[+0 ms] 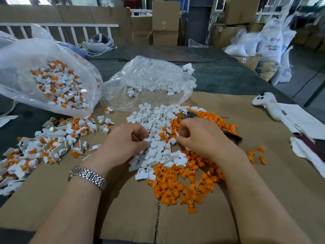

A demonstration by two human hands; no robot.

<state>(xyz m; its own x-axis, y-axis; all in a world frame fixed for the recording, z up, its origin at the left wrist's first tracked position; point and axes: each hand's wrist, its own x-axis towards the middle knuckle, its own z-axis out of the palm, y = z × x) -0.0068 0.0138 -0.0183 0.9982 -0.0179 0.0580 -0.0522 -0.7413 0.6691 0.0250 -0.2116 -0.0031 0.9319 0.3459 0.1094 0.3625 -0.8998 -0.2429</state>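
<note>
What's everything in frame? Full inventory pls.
white plastic parts: many, white, pile mid-cardboard
orange plastic parts: many, orange, pile right of the white one
white-and-orange parts: many, pile at left
left clear bag: 1, clear, holds white-and-orange parts
centre clear bag: 1, clear, holds white parts
cardboard sheet: 1, brown, under the piles
handheld controller: 1, white, right
papers: white, right
cardboard boxes: several, brown, background
sacks: several, white, back right
wristwatch: 1, silver, left wrist
left hand: fingers curled in white pile
right hand: fingers curled where piles meet
</note>
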